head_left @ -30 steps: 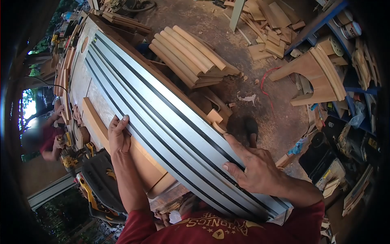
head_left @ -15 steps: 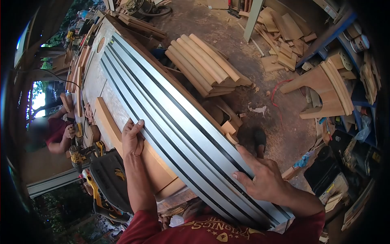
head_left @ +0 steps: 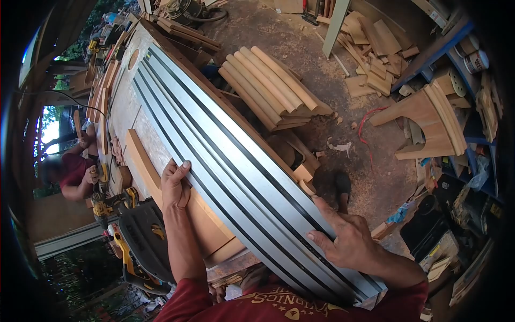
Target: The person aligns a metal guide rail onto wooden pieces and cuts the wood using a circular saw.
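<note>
A long silver guide rail (head_left: pixel 214 137) with black strips lies diagonally across the workbench (head_left: pixel 120 104). My left hand (head_left: pixel 176 185) grips its left edge, thumb on top and fingers curled at the side. My right hand (head_left: pixel 343 233) holds the near right part, thumb on the metal and index finger stretched to the far edge, beside a small wooden block (head_left: pixel 304 172). Under the rail, near my left forearm, is a flat wooden board (head_left: pixel 206 220). A narrow wooden strip (head_left: pixel 140 158) lies left of the rail.
Another person (head_left: pixel 75 174) stands at the left, by a yellow drill (head_left: pixel 100 206). Rounded wooden pieces (head_left: pixel 263 86) are stacked beyond the bench. An arched wooden part (head_left: pixel 429 121) stands at the right near blue shelves. Wood offcuts (head_left: pixel 375 59) lie on the floor, with a red cord (head_left: pixel 365 123).
The view has shifted, so the bench and rail appear farther right and slightly lower. Both my hands keep their places on the rail. The other person's raised hand has moved.
</note>
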`<state>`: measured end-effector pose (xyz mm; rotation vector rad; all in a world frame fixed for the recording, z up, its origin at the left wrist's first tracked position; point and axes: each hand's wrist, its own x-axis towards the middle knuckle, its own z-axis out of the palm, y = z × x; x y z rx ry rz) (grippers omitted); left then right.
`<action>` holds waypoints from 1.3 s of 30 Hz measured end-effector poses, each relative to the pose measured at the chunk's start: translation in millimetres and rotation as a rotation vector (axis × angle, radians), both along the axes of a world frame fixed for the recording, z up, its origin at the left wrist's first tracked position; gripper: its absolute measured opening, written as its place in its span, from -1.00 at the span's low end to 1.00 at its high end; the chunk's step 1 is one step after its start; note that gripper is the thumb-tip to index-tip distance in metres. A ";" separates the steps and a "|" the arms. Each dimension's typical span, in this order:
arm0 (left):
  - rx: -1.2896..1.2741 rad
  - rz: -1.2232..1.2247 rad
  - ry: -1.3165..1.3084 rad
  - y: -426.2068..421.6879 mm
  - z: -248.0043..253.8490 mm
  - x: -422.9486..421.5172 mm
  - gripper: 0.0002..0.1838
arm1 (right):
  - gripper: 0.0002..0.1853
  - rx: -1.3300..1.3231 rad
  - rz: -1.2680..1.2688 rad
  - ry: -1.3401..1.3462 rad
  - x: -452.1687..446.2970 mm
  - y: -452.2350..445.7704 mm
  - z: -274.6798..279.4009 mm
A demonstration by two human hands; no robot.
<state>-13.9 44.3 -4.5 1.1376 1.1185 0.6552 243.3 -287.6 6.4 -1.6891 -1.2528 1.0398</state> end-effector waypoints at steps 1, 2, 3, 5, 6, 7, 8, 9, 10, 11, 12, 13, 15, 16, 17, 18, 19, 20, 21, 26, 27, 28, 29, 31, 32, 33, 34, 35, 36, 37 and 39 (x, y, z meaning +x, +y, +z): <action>0.002 0.020 0.004 -1.3 0.8 2.5 -0.64 | -0.24 -0.006 0.003 -0.003 0.1 0.0 0.2; -0.002 -0.001 0.011 0.6 -0.7 -0.7 -0.64 | -0.24 -0.022 0.005 0.011 0.5 0.6 2.1; -0.006 -0.022 0.018 4.0 -2.1 -5.8 -0.65 | -0.24 -0.027 0.002 0.025 0.1 1.0 2.6; -0.007 -0.024 0.028 4.9 -2.9 -7.9 -0.66 | -0.25 -0.028 -0.011 0.054 -0.7 1.6 3.0; -0.006 -0.006 0.030 2.7 -1.6 -3.6 -0.67 | -0.25 -0.024 -0.021 0.069 -1.0 1.6 2.9; -0.004 0.013 0.031 0.8 -0.6 -0.3 -0.67 | -0.25 -0.025 -0.014 0.056 -0.9 1.7 3.0; -0.005 0.022 0.035 -0.4 0.1 1.7 -0.68 | -0.25 -0.025 -0.008 0.043 -0.5 1.9 3.3; -0.005 0.032 0.039 -1.3 0.6 3.3 -0.68 | -0.25 -0.019 -0.004 0.030 -0.5 1.8 3.0; -0.005 0.041 0.042 -1.6 1.0 4.2 -0.68 | -0.25 -0.013 -0.001 0.017 -0.4 1.8 2.7; -0.007 0.021 0.041 -0.1 0.8 2.6 -0.68 | -0.25 -0.001 -0.001 0.005 -0.3 1.7 1.4; -0.009 0.000 0.040 2.4 -0.1 -1.6 -0.67 | -0.25 0.000 -0.002 0.006 -0.2 1.4 1.3; -0.011 -0.021 0.039 3.5 -0.4 -4.1 -0.67 | -0.25 0.001 -0.004 0.007 -0.1 1.1 1.1; -0.015 -0.023 0.043 3.0 0.6 -3.3 -0.67 | -0.25 -0.019 -0.006 0.037 0.9 1.1 2.6; -0.017 -0.023 0.045 2.9 1.2 -3.1 -0.66 | -0.25 -0.026 -0.006 0.035 0.8 1.2 3.2; -0.014 -0.020 0.035 3.0 0.7 -3.4 -0.66 | -0.25 -0.032 -0.005 0.033 0.5 1.3 3.6; -0.011 -0.017 0.025 3.0 -0.5 -4.2 -0.66 | -0.25 -0.057 -0.001 0.036 0.3 1.2 4.5; -0.009 -0.015 0.015 3.3 -1.1 -4.1 -0.65 | -0.25 -0.081 0.003 0.038 0.1 1.2 5.3; -0.012 -0.015 0.014 3.0 -0.7 -3.7 -0.64 | -0.25 -0.123 0.010 0.046 -0.1 0.5 6.6; -0.015 -0.016 0.013 2.4 0.0 -3.1 -0.63 | -0.25 -0.141 0.010 0.050 -0.6 -0.2 6.4; -0.022 -0.013 0.012 2.5 -0.4 -4.0 -0.59 | -0.25 -0.073 0.001 0.023 -0.9 -0.7 2.9; -0.016 -0.002 0.016 0.8 0.5 -1.8 -0.59 | -0.25 -0.063 0.001 0.021 -0.3 -0.2 3.1; -0.010 0.007 0.021 0.1 1.2 -0.4 -0.59 | -0.25 -0.053 0.002 0.018 0.4 0.3 3.4; -0.013 0.009 0.016 0.5 1.2 0.1 -0.59 | -0.25 -0.068 0.003 0.028 1.4 0.3 4.8; -0.021 0.012 0.005 0.7 0.0 0.0 -0.59 | -0.25 -0.083 0.003 0.037 1.8 0.2 5.2; -0.019 0.000 0.007 1.1 -0.4 -1.1 -0.60 | -0.25 -0.084 0.001 0.037 1.5 0.1 5.0; -0.016 -0.012 0.008 2.0 -0.8 -3.1 -0.60 | -0.26 -0.093 0.002 0.043 1.5 0.3 5.4; -0.014 -0.024 0.009 3.4 -1.4 -5.3 -0.60 | -0.26 -0.103 0.004 0.049 1.6 0.6 5.8; -0.018 -0.028 0.018 5.4 -2.7 -8.1 -0.60 | -0.26 -0.124 0.007 0.061 2.2 1.0 7.4; -0.024 -0.033 0.028 8.1 -4.4 -11.2 -0.60 | -0.26 -0.133 0.008 0.051 2.9 1.6 8.5; -0.033 -0.040 0.038 9.8 -4.8 -13.1 -0.61 | -0.26 -0.142 0.009 0.042 3.7 2.2 9.4; -0.013 -0.039 0.042 12.0 -4.1 -9.9 -0.62 | -0.26 -0.153 0.009 0.026 2.8 1.1 10.3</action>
